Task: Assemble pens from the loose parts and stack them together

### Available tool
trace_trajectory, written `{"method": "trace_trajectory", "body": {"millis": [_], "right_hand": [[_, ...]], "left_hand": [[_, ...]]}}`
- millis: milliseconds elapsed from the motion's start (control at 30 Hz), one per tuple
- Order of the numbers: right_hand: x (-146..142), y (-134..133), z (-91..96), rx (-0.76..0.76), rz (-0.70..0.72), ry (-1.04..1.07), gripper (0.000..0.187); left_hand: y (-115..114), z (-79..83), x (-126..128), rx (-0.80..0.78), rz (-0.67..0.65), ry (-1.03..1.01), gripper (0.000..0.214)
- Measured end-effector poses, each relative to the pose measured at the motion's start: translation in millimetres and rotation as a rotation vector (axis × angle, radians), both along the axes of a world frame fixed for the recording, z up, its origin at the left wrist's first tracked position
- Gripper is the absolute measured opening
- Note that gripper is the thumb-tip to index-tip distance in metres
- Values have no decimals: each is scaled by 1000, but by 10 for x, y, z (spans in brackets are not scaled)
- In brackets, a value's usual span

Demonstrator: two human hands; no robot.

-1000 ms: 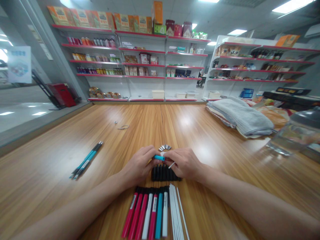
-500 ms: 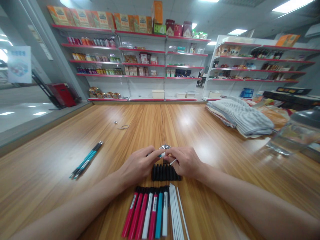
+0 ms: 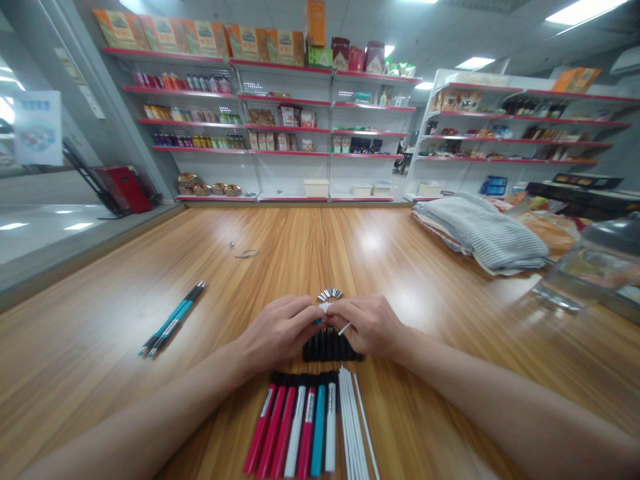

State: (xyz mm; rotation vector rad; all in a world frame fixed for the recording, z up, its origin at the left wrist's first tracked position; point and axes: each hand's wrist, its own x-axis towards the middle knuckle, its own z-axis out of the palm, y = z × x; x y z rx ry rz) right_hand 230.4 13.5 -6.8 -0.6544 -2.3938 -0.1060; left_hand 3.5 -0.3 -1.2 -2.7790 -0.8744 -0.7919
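My left hand (image 3: pixel 283 330) is closed, its fingertips meeting those of my right above the table. A small bit of teal shows at its fingertips; the rest of what it grips is hidden. My right hand (image 3: pixel 373 323) is closed in a pinch, and a thin white pen refill (image 3: pixel 344 329) sticks out below its fingers. Just beyond the fingertips lies an arc of silver pen tips (image 3: pixel 330 293). Beneath the hands is a row of black pen grips (image 3: pixel 333 347), partly covered. Nearer me lie red, white and teal pen barrels (image 3: pixel 291 427) beside several white refills (image 3: pixel 354 427).
Assembled teal-and-black pens (image 3: pixel 173 320) lie to the left. Farther back are a thin ring (image 3: pixel 247 254) and a small metal piece (image 3: pixel 231 244). On the right are folded striped cloth (image 3: pixel 480 230) and a clear jar (image 3: pixel 575 273). Stocked shelves (image 3: pixel 285 155) stand behind the table.
My left fingers have drawn slightly down and closer to my right fingertips, uncovering more of the silver tips. The white refill has shifted a little with my right hand.
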Motion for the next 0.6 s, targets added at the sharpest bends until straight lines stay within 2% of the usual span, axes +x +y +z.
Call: {"method": "trace_trajectory", "body": {"millis": [367,600], "right_hand": [[-18,2,18,42,55,8,17],[-27,-109,179,-67,6,-16,23]], "left_hand": [[21,-20,-27,27,8,-35,17],[-5,23,8,63,-15,-17,11]]}}
